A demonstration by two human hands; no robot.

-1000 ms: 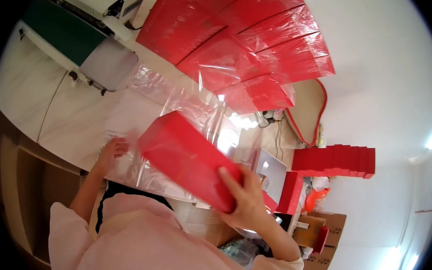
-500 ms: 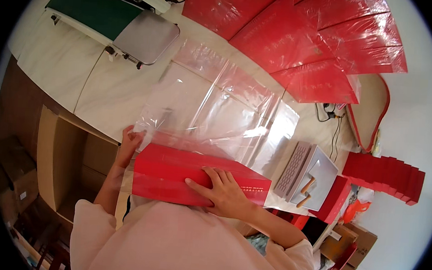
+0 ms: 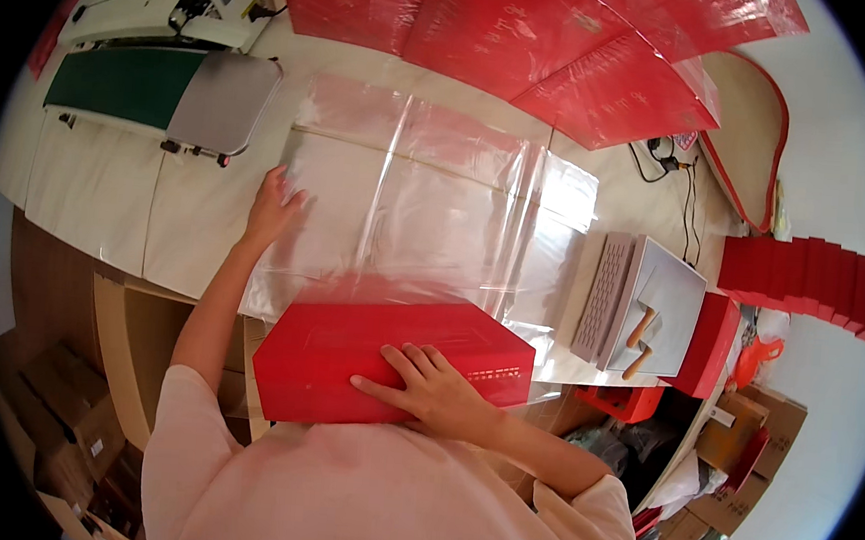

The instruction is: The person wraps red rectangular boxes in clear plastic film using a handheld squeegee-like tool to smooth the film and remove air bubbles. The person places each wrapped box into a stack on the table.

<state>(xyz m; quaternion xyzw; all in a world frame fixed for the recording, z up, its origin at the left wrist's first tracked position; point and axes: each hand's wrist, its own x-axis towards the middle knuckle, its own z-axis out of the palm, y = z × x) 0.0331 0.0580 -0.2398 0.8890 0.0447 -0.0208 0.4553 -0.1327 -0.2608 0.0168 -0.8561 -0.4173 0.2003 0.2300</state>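
A large red box (image 3: 326,353) with slanted corners lies at the table's front edge, against my body. My right hand (image 3: 439,391) rests on its top with the fingers spread, pressing rather than gripping. Clear plastic film (image 3: 437,210) lies spread on the table just beyond the box and reaches its far edge; whether it also wraps the box, I cannot tell. At the film's left edge is my left hand (image 3: 271,214), open, with thumb and forefinger apart and the other fingers partly hidden.
A pale machine (image 3: 160,0) with a green belt (image 3: 119,88) stands at the far left. Film-wrapped red boxes (image 3: 489,33) fill the back. To the right are a grey-topped box (image 3: 671,297) with wooden-handled tools (image 3: 641,330) and a red stack (image 3: 803,276). An open carton (image 3: 126,349) stands below left.
My left hand has moved away from the box's left corner, up along the film's edge, and its fingers have opened. My right hand stays on the red box. The view has shifted.
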